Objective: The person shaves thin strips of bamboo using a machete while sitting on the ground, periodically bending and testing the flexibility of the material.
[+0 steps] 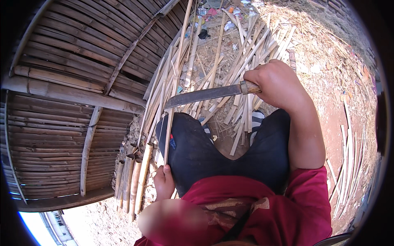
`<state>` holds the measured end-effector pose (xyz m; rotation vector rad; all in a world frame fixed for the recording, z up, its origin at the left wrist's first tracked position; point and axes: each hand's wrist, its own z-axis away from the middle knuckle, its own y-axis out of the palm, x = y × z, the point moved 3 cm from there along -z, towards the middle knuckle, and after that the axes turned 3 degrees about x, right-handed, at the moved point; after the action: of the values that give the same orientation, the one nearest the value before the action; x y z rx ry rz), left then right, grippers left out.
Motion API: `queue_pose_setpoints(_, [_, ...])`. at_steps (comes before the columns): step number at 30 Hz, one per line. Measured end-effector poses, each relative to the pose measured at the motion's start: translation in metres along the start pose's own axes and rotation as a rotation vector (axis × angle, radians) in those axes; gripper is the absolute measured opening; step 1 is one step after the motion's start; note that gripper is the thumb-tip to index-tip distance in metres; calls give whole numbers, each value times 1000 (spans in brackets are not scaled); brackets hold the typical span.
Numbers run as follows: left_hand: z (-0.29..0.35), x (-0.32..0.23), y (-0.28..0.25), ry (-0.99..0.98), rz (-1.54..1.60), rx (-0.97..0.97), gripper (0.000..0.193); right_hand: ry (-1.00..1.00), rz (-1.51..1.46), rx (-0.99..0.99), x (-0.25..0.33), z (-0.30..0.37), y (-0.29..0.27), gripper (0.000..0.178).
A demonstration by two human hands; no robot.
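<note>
Holding knife [205,96]: right hand [274,84], fingers wrapped
Pinching strip [168,139]: left hand [164,184], fingers closed
Left thigh [188,141]: might get cut (it's close) if strip twists

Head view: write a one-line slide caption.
The right hand grips a wooden-handled machete, its blade end at a bamboo strip held by the left hand, with split bamboo slats strewn beyond.
</note>
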<state>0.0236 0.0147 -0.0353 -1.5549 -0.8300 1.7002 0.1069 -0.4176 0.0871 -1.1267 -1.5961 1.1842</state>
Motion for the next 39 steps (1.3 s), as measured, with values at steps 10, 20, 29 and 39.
queue_pose_setpoints(10, [-13,-3,-31,46,-285,-109,46,-3,70,-139,8,7,-5,5])
queue_pose_setpoints(20, [-9,-17,-28,56,-217,-43,48,-27,27,-97,19,-13,25,6])
queue_pose_setpoints(29, [0,10,-10,89,-130,63,53,178,-173,170,-28,-31,60,20])
queue_pose_setpoints(39, [1,26,-15,45,-84,128,53,-154,-136,135,39,-33,72,20])
